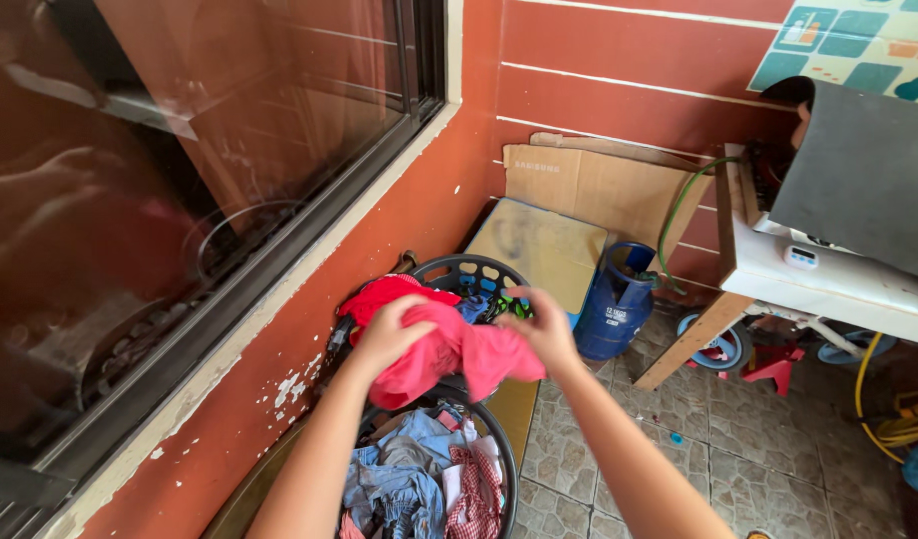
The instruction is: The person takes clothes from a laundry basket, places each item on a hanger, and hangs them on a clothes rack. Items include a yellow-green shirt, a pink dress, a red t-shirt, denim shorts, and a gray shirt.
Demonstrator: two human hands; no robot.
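Pink garment [449,354] held above basket [506,469] of clothes [419,479].

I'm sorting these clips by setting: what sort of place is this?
Probably a home's outdoor laundry or utility porch: laundry baskets of clothes by a red wall, a blue gas cylinder, and a tiled floor.

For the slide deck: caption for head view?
Both hands, left hand and right hand, hold a pink garment above a laundry basket.

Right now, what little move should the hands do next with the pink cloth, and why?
Probably pull the left hand and right hand apart to spread the bunched pink cloth garment: both grip it, crumpled, above the round dark laundry basket of mixed clothes.
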